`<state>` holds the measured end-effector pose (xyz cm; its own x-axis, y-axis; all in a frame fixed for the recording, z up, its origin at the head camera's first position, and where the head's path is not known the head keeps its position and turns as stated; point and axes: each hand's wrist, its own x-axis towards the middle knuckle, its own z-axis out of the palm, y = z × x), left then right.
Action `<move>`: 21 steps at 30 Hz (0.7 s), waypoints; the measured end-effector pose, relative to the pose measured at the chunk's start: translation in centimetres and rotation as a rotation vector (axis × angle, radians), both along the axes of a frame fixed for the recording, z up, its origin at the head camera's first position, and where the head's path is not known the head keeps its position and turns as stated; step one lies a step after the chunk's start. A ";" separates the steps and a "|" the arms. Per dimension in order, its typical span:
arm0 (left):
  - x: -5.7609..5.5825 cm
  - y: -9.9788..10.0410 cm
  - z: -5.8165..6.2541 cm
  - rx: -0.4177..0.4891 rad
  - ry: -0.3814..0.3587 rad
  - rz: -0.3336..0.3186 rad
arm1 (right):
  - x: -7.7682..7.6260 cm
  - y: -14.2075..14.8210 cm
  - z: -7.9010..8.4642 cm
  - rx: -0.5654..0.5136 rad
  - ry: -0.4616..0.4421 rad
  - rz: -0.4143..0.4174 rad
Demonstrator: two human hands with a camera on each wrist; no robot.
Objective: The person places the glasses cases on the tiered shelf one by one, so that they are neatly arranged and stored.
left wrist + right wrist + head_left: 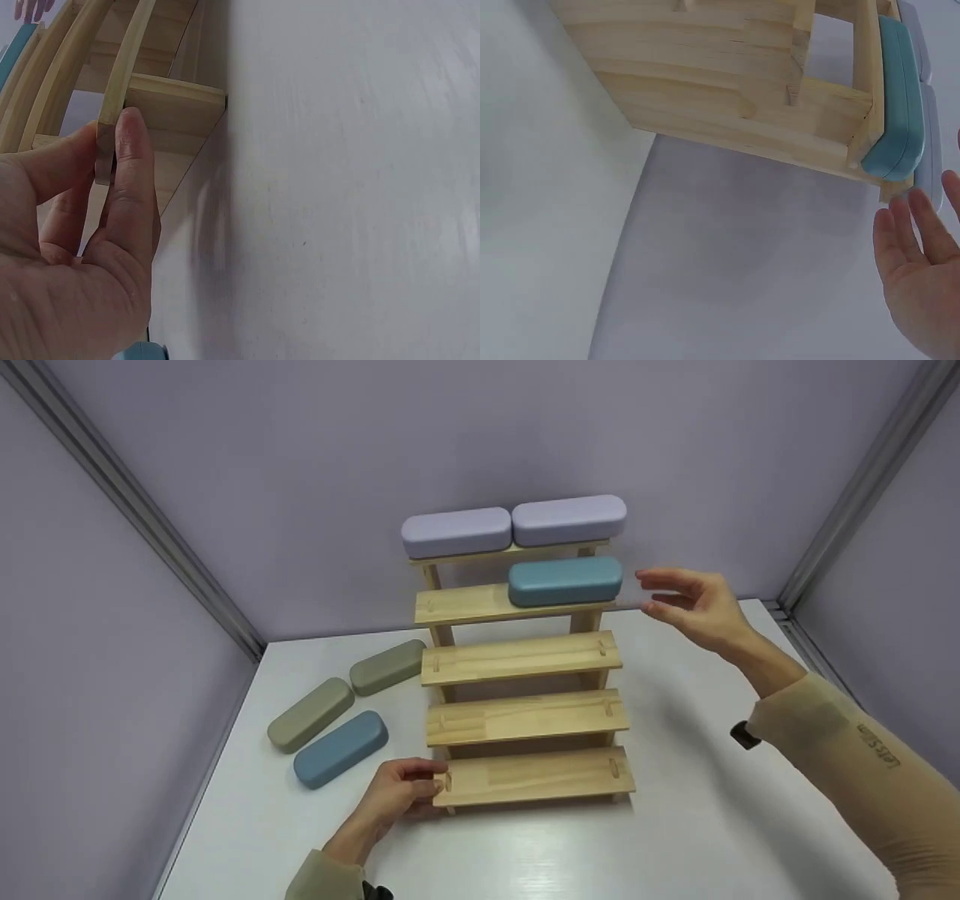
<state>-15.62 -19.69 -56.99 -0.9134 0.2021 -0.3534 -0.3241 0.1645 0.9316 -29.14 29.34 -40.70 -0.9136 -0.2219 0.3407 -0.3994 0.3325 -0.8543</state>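
Note:
A wooden stepped rack (521, 660) with several shelves stands on the white table (675, 840). Two lilac cases (456, 532) (568, 520) lie on its top shelf. A teal case (565, 580) lies on the right of the second shelf, seen also in the right wrist view as the teal case (897, 105). My left hand (409, 791) grips the left end of the lowest shelf, thumb (131, 187) on its edge. My right hand (686, 600) hovers open just right of the teal case, touching nothing; its fingers (915, 232) show straight.
On the table left of the rack lie two olive cases (387, 666) (310, 714) and another teal case (340, 748). Lilac walls with metal corner rails (135, 510) enclose the table on three sides.

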 end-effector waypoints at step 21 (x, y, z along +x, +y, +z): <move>0.1 -0.1 0.2 0.002 -0.016 0.005 | 10.9 1.3 -14.0 -0.077 -0.657 0.185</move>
<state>-15.55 -19.79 -56.84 -0.9086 0.1988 -0.3673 -0.3395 0.1607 0.9268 -18.27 30.67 -54.69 -0.8855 -0.3913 -0.2505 0.1657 0.2376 -0.9571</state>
